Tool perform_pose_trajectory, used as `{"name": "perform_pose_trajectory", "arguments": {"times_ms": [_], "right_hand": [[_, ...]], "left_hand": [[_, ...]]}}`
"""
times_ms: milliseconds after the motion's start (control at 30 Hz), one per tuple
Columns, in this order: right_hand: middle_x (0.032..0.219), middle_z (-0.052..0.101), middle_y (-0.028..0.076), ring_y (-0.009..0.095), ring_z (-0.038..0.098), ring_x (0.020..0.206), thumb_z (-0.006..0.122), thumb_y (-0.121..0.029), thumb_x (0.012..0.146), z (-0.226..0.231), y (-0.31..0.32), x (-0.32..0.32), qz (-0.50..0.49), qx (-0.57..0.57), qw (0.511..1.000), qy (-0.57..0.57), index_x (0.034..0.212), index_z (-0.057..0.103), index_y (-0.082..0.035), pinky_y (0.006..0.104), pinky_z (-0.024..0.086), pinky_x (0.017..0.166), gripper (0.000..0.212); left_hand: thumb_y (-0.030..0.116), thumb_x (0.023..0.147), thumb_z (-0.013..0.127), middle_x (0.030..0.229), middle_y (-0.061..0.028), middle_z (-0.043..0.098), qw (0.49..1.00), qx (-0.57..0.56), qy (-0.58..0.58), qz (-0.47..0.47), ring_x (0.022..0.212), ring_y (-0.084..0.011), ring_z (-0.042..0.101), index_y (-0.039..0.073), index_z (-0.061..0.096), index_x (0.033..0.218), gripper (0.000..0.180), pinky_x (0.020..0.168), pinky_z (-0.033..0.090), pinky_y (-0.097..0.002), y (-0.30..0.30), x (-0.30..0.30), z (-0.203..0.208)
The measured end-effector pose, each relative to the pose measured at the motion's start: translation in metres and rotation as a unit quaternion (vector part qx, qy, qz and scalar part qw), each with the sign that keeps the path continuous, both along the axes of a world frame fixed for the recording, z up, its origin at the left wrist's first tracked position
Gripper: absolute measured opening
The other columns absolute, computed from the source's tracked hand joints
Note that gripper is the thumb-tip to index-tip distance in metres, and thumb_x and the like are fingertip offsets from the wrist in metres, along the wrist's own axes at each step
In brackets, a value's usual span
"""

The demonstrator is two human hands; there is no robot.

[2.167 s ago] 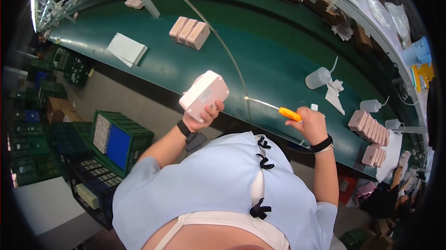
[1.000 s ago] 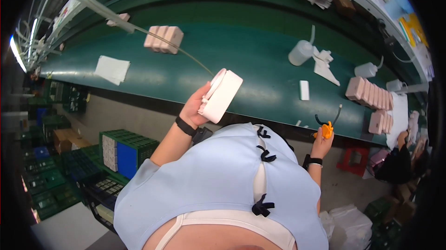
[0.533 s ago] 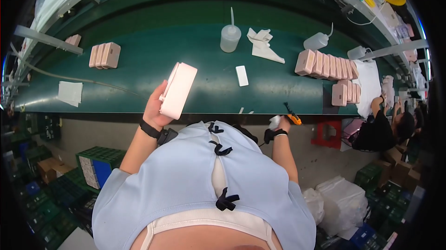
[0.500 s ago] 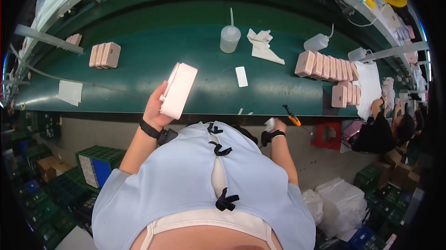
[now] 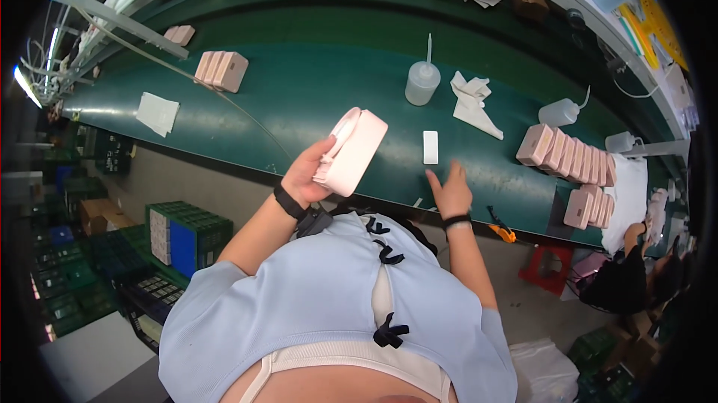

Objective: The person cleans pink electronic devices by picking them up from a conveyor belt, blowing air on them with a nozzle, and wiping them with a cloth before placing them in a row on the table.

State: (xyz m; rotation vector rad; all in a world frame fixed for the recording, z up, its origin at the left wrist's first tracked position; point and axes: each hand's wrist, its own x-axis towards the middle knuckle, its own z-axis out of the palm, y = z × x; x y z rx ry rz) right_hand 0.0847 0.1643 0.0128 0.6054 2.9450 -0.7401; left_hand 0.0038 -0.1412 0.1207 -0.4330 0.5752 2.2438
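In my left hand [image 5: 308,175] is a pale pink case [image 5: 357,154] with rounded corners, held tilted above the bench's near edge. A strap or flap-like part shows along its left side; what the fingers press on there is partly hidden. My right hand [image 5: 453,193] is over the near edge of the green bench, empty, with thumb and fingers apart. Just beyond its fingertips lies a small white rectangular block [image 5: 430,147]. Farther back stand a translucent squeeze bottle [image 5: 423,84] with a thin spout and, beside it, a crumpled white cloth [image 5: 474,107].
Pink cases stand in rows at the right [image 5: 565,154] and at the far left [image 5: 221,71]. An orange-handled tool [image 5: 502,232] rests at the bench edge. A second spouted bottle [image 5: 559,113] is behind the right row. Green crates [image 5: 196,238] stand on the floor at left. Another person works at far right.
My right hand has risen from below the bench edge to above it and opened; the white thing it held is gone from it. The view has turned, and my left hand still holds the case.
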Motion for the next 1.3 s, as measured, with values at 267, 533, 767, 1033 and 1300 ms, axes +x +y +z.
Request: {"name": "perform_pose_trajectory", "arguments": {"times_ms": [267,533,767,1033,1300], "right_hand": [[0.113,0.061,0.019,0.041,0.064,0.095,0.067,-0.034,0.087,-0.001,-0.010,-0.070,0.076,-0.075,0.993,0.044,0.147,0.039,-0.012,0.0480,0.053,0.078,0.070],[0.081,0.056,0.008,0.027,0.060,0.066,0.070,-0.016,0.073,0.190,-0.077,-0.019,0.388,-0.102,0.875,0.270,0.127,0.065,-0.017,0.0351,0.049,0.056,0.054],[0.074,0.050,0.007,0.025,0.056,0.059,0.072,-0.020,0.070,0.182,-0.067,-0.049,0.351,-0.057,0.885,0.302,0.121,0.068,-0.019,0.0353,0.048,0.051,0.051],[0.074,0.050,0.005,0.023,0.056,0.058,0.071,-0.019,0.069,0.175,-0.071,-0.051,0.318,-0.026,0.894,0.315,0.120,0.068,-0.018,0.0355,0.047,0.050,0.051],[0.074,0.050,0.004,0.021,0.057,0.058,0.070,-0.019,0.070,0.186,-0.093,-0.022,0.376,-0.050,0.870,0.314,0.118,0.069,-0.021,0.0356,0.047,0.048,0.049]], "left_hand": [[0.033,0.097,0.058,0.124,-0.0115,0.066,1.000,-0.004,0.021,-0.015,0.109,-0.0246,0.066,0.005,0.054,0.134,0.046,0.095,0.053,-0.0406,-0.001,-0.001,0.000],[0.029,0.096,0.059,0.124,-0.0150,0.065,1.000,-0.003,0.002,-0.029,0.110,-0.0272,0.066,0.003,0.053,0.135,0.047,0.097,0.052,-0.0441,0.004,0.003,0.015],[0.028,0.096,0.059,0.126,-0.0160,0.064,0.990,0.125,-0.053,-0.047,0.110,-0.0284,0.065,0.003,0.052,0.135,0.046,0.098,0.052,-0.0446,-0.001,-0.007,-0.002],[0.027,0.096,0.059,0.125,-0.0146,0.064,0.987,0.134,-0.036,-0.076,0.108,-0.0268,0.066,0.003,0.053,0.134,0.045,0.094,0.055,-0.0432,-0.009,-0.018,-0.008],[0.036,0.097,0.057,0.109,-0.0099,0.069,0.993,-0.097,-0.074,0.007,0.092,-0.0250,0.070,0.006,0.060,0.121,0.038,0.071,0.061,-0.0348,0.014,-0.004,0.034]]}}
